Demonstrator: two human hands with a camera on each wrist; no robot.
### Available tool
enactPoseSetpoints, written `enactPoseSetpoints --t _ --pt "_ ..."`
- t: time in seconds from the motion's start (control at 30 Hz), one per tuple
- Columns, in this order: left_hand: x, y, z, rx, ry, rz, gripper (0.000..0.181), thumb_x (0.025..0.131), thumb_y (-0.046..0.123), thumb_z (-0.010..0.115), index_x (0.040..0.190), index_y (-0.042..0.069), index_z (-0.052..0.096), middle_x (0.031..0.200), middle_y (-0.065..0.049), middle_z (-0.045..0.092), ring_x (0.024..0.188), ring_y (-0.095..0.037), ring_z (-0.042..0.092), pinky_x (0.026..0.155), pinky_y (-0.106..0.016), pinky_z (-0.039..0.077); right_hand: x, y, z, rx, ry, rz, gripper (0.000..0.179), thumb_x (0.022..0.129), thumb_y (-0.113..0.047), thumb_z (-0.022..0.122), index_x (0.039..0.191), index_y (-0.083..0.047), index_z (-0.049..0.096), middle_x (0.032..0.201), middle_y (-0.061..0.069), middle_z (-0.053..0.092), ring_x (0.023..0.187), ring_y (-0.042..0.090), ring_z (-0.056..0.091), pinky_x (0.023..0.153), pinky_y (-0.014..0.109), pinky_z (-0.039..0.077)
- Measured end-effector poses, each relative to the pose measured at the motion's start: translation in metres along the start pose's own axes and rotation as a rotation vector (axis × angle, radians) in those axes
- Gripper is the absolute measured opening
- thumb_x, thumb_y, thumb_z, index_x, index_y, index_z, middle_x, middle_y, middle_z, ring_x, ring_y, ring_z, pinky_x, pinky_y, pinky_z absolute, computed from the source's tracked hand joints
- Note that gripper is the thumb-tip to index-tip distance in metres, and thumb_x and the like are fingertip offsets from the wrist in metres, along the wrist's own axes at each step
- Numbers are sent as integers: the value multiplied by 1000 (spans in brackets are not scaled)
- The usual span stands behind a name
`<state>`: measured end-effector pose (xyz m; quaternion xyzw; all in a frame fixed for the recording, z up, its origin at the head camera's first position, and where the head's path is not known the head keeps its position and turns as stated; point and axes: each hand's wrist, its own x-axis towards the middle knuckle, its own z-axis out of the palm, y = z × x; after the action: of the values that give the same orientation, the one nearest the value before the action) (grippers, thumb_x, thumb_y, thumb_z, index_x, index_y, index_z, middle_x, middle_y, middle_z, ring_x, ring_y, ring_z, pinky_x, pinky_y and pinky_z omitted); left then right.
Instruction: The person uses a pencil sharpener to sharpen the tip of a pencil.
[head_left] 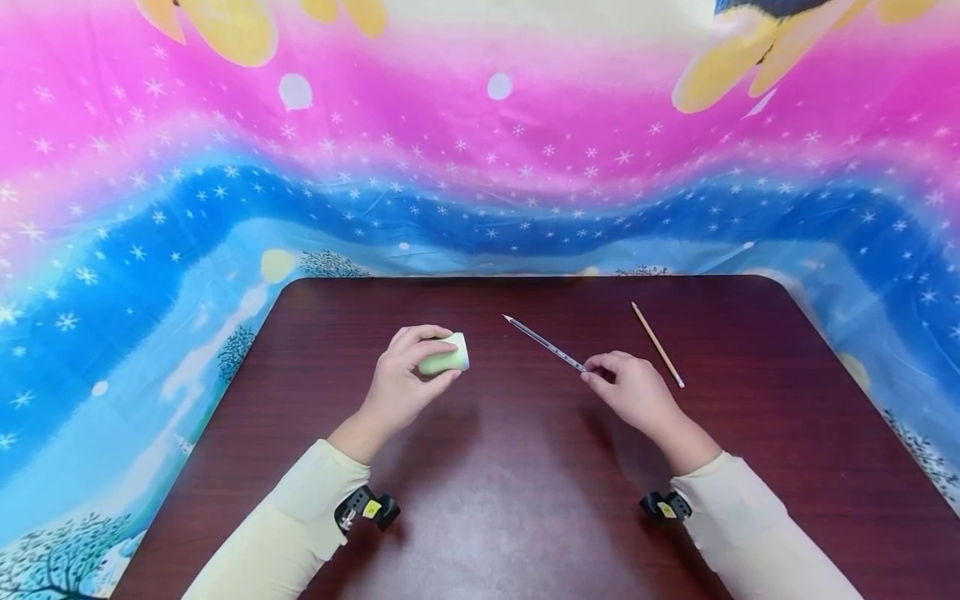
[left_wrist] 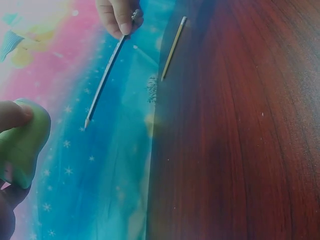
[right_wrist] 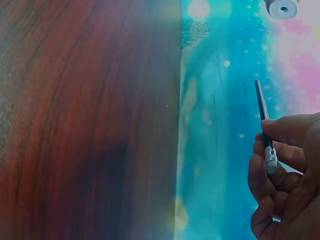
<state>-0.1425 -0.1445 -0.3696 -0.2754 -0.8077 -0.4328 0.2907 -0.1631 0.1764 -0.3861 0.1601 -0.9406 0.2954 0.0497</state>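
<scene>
Patterned cloth (head_left: pixel 480 208) in pink and blue, scattered with snowflakes, hangs behind and beside a dark red-brown desk (head_left: pixel 480 525). Above the desk, the left hand (head_left: pixel 397 375) has its grip curled round a green object (head_left: pixel 441 362). Its whitish end faces right, and the right wrist view shows a small hole in that end, the inside too dark to make out. It may be a sharpener, but the fingers hide too much to be sure. The right hand (head_left: pixel 632 389) pinches a grey pencil (head_left: pixel 542 342) near its eraser end in a narrow grip; the sharpened tip points away to the left, apart from the green object. Near that hand, a yellow pencil (head_left: pixel 658 346) lies on the desk. The left wrist view cuts off most of the left hand; the right wrist view crops the green object at the top.
</scene>
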Motion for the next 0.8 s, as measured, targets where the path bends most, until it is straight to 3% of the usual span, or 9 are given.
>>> enactPoseSetpoints --t 0.37,0.8 --pt "0 -1 4 16 -7 47 30 68 -1 84 96 4 74 109 -10 65 102 -27 55 77 -31 52 5 4 11 -72 5 41 16 90 -16 68 99 -4 71 94 12 68 73 22 59 67 42 49" --pt "-2 1 9 1 -5 54 32 66 -1 86 96 3 74 108 -11 65 101 -27 57 73 -34 55 13 9 27 -139 -35 111 18 91 -19 66 101 -6 71 94 11 68 73 22 60 63 42 49"
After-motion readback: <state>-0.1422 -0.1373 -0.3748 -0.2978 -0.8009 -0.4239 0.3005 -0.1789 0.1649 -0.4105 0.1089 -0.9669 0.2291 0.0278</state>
